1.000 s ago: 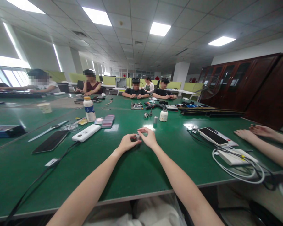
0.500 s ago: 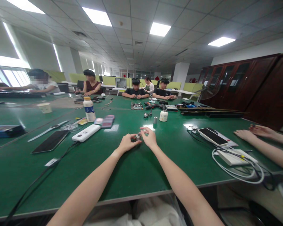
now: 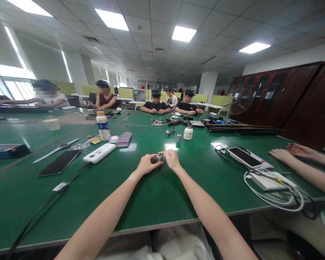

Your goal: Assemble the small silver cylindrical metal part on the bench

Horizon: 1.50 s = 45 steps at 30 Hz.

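Observation:
A small metal cylinder (image 3: pixel 159 158) stands on the green table (image 3: pixel 151 195) in front of me. Thumb and fingers of my left hand (image 3: pixel 147 164) close round it from the left. My right hand (image 3: pixel 171 159) is at its right, fingers curled in, with a fingertip at the top of the cylinder; whether it grips a small part there is too small to tell. Beyond my hands stand another metal cylinder (image 3: pixel 178 138), a white jar (image 3: pixel 188 133) and small dark metal parts (image 3: pixel 168 133).
At left are a bottle (image 3: pixel 103 126), a white power bank (image 3: pixel 99 153), a black tablet (image 3: pixel 59 163) and a cable. At right lie a phone (image 3: pixel 245 157), a white box (image 3: pixel 272 180), coiled cables and another person's hands (image 3: pixel 283 155). Other people sit across the table.
The fingers of my right hand have curled in, with the fingertip now at the cylinder's top. My left hand has stayed round the cylinder.

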Motion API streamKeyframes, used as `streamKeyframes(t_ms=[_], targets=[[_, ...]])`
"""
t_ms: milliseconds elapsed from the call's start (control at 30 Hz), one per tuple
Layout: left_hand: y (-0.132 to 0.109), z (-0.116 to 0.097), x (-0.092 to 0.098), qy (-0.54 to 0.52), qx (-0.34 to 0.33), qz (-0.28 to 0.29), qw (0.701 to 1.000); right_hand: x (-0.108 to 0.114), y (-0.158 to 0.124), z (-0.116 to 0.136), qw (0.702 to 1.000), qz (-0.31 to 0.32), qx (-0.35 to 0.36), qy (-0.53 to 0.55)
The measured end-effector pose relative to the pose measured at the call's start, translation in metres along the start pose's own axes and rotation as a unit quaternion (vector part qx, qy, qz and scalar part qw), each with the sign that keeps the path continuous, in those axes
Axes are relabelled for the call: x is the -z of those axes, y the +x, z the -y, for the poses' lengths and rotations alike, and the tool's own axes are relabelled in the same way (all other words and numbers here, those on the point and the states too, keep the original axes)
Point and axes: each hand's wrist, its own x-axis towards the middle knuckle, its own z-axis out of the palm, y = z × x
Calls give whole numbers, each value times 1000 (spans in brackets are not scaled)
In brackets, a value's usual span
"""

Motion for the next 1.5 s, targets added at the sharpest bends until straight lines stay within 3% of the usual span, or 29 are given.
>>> streamKeyframes(t_ms=[233,467,800,1133,1500], targets=[[0,-1,0,-18,-10,-1,1000,5,3,-6,1000,-22,-2,-13],[0,-2,1,-20,-10,4,1000,-2,-1,-6,998,21,56,-7],[-1,-3,1,-33,-1,4,999,1,1,-6,998,-40,20,47],[0,1,-1,-9,-7,5,1000,11,-9,-37,997,9,-51,-49],[0,0,-1,4,0,-4,1000,8,-9,-47,996,36,-45,-74]])
